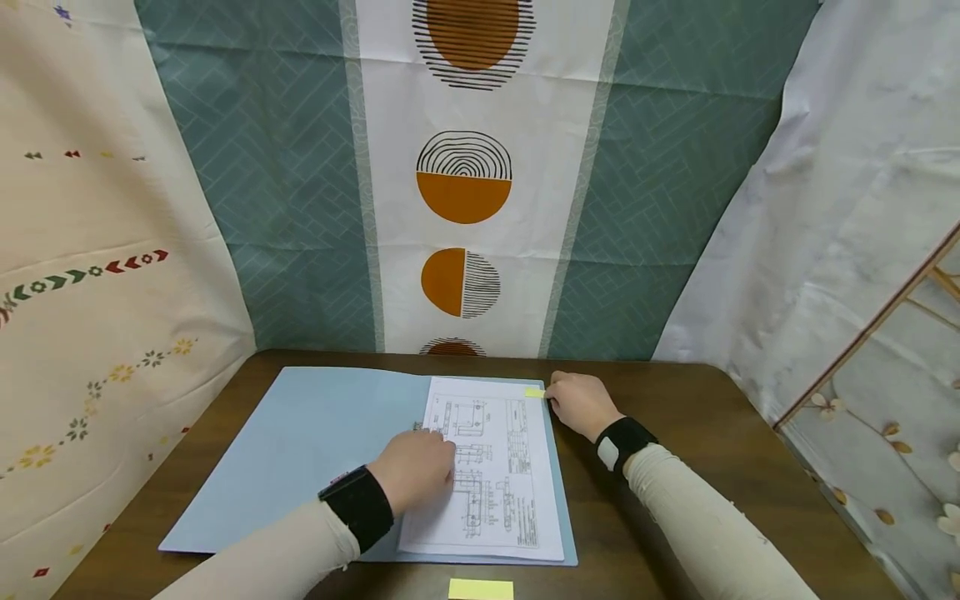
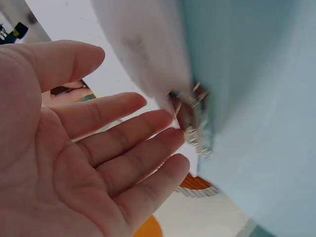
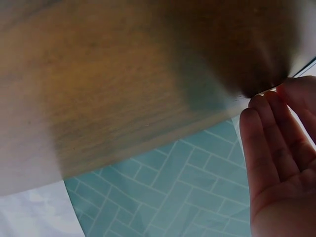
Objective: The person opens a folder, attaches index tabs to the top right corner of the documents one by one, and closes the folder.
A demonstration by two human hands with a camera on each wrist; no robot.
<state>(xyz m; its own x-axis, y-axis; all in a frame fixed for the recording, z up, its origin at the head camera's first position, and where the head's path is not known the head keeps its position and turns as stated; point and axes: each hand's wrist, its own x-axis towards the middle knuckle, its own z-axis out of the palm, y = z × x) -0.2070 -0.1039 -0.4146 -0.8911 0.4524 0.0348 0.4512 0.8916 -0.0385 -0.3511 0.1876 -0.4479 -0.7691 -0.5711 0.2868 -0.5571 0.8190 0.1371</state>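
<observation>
A light blue folder [image 1: 322, 458] lies spread on the table, with white sheets of technical drawings [image 1: 495, 500] on its right side. Over the left edge of these sheets is my left hand [image 1: 416, 471], its fingers extended in the left wrist view. Those fingertips come close to a metal binder clip [image 2: 195, 123] at the folder's spine. At the upper right corner of the sheets, my right hand [image 1: 581, 404] pinches the outer end of a small yellow sticky note [image 1: 534, 392]. In the right wrist view, thumb and fingertips [image 3: 269, 98] meet at the edge.
Another yellow sticky note [image 1: 481, 589] is at the front of the brown wooden table [image 1: 720, 467]. Behind the table hangs a green and white patterned cloth [image 1: 300, 208]. Pale cloths [image 1: 90, 333] flank both sides.
</observation>
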